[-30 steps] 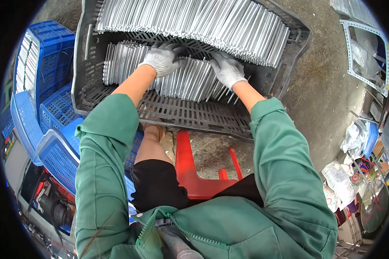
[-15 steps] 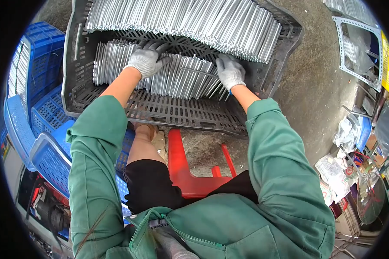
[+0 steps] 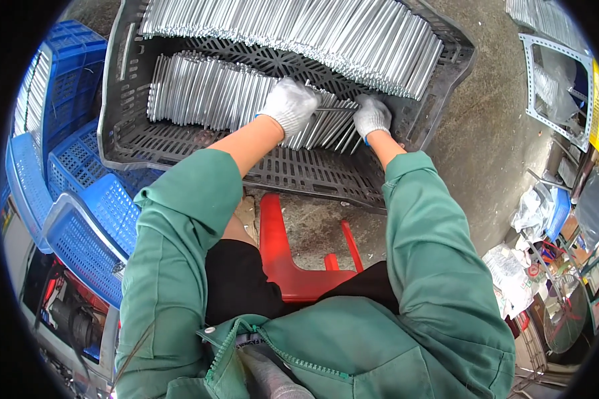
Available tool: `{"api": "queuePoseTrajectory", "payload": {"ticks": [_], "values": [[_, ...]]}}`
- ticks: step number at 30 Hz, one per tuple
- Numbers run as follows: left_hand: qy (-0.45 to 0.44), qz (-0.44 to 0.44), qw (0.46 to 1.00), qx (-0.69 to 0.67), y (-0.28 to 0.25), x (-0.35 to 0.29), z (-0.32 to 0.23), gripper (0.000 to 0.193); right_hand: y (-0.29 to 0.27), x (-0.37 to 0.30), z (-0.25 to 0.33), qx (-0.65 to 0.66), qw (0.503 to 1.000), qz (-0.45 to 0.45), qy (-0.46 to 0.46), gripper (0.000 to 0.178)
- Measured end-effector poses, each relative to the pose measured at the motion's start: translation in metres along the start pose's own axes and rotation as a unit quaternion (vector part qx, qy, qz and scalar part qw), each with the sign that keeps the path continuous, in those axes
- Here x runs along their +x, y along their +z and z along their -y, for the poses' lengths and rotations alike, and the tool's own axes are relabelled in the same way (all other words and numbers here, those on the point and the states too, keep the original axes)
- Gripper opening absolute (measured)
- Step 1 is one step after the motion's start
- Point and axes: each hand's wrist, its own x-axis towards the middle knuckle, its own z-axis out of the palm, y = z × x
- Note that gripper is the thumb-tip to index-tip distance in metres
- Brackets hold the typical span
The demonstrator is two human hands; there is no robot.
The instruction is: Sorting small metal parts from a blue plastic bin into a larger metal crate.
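A thin grey metal rod (image 3: 336, 109) spans the gap between my two hands, lying crosswise above the near row of rods. White-gloved, my left hand (image 3: 291, 106) is closed at the rod's left end. My right hand (image 3: 373, 118), in a matching glove, grips its right end, with fingers partly hidden from above. Below them, a row of silver metal rods (image 3: 209, 93) stands packed side by side in a black plastic crate (image 3: 246, 154). A second, larger row of silver rods (image 3: 293, 26) fills the crate's far side.
Blue plastic baskets (image 3: 80, 233) are stacked at the left, one holding rods. A red plastic stool (image 3: 279, 266) sits between my legs. To the right are a perforated white metal frame (image 3: 530, 80), plastic bags (image 3: 534, 209) and a round wire fan guard (image 3: 566, 316).
My left hand has moved right from the near row and closed on the rod's left end. My right hand still holds the rod, shifted slightly right.
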Motion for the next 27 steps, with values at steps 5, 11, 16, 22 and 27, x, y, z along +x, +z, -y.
{"api": "queuePoseTrajectory", "payload": {"ticks": [5, 11, 16, 22, 27], "values": [[-0.121, -0.001, 0.992, -0.037, 0.032, 0.016, -0.020, 0.024, -0.001, -0.003, 0.006, 0.096, 0.995, -0.005, -0.041, 0.037], [0.027, 0.140, 0.987, -0.079, -0.004, -0.007, -0.038, 0.025, 0.002, 0.001, -0.004, 0.097, 0.987, -0.006, -0.124, 0.042], [0.044, 0.116, 0.983, -0.134, 0.023, -0.016, -0.039, 0.030, 0.004, -0.008, 0.005, 0.040, 0.999, -0.021, 0.014, 0.043], [0.045, 0.098, 0.985, -0.133, 0.026, -0.019, -0.041, 0.030, 0.018, -0.013, 0.001, 0.061, 0.994, 0.008, 0.095, 0.043], [0.026, 0.087, 0.985, -0.148, 0.034, -0.023, -0.036, 0.029, 0.015, -0.035, 0.029, 0.129, 0.977, -0.045, 0.164, 0.041]]}}
